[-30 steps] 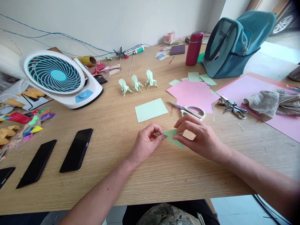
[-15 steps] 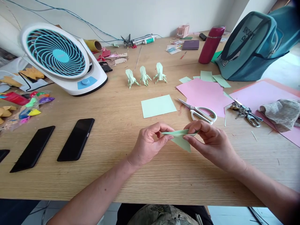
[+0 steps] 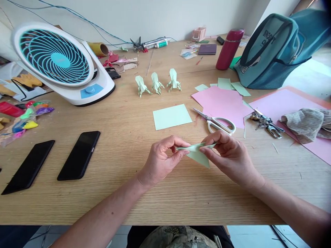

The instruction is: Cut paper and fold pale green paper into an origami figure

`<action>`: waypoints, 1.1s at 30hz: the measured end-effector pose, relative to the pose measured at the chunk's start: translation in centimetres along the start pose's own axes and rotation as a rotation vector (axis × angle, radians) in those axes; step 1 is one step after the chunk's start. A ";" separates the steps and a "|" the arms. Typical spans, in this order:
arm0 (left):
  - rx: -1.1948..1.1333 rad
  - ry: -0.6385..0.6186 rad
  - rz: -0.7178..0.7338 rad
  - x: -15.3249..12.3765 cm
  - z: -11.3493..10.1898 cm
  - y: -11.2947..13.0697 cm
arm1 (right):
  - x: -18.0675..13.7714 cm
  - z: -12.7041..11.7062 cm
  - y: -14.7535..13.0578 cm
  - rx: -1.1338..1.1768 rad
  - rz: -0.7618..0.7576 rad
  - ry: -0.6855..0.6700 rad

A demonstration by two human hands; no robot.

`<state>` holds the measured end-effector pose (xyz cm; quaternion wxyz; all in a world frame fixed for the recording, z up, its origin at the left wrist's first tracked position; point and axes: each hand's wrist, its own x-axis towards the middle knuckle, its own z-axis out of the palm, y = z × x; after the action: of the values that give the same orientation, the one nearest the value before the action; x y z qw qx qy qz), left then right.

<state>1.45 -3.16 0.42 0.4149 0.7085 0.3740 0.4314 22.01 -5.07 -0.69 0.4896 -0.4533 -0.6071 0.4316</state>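
Observation:
A folded piece of light green paper (image 3: 198,155) is held above the table between my two hands, one corner pointing down. My left hand (image 3: 168,155) pinches its left end between thumb and fingers. At the other end, my right hand (image 3: 227,156) grips it the same way, the thumb on the near face. Just beyond them lies a flat green paper sheet (image 3: 172,117). White-handled scissors (image 3: 216,121) rest behind my right hand, blades pointing left. Farther back stand three folded green paper figures (image 3: 156,83).
Two black phones (image 3: 79,155) lie at left, with a white-and-blue fan (image 3: 98,86) behind. To the right are pink paper (image 3: 222,103), keys (image 3: 267,124), a grey cloth (image 3: 302,124), a red bottle (image 3: 229,50) and a teal backpack (image 3: 269,65). The table's front edge is near my forearms.
The whole view has shifted slightly, so things on the table appear farther left. Both hands keep hold of the folded paper; its upper layers look pressed closer together.

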 end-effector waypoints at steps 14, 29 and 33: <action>-0.071 -0.027 -0.195 -0.2 0.7 0.2 | -0.3 0.2 0.5 -0.150 -0.119 0.013; -0.275 -0.025 -0.367 -0.2 0.4 -0.4 | -0.6 0.2 0.6 -0.210 -0.158 0.025; -0.321 0.010 -0.383 -0.1 0.3 -0.3 | -0.6 0.2 0.5 -0.204 -0.176 0.034</action>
<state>1.64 -3.19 0.00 0.5944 0.5477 0.4302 0.4020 21.91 -5.52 -1.32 0.4871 -0.4532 -0.6768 0.3151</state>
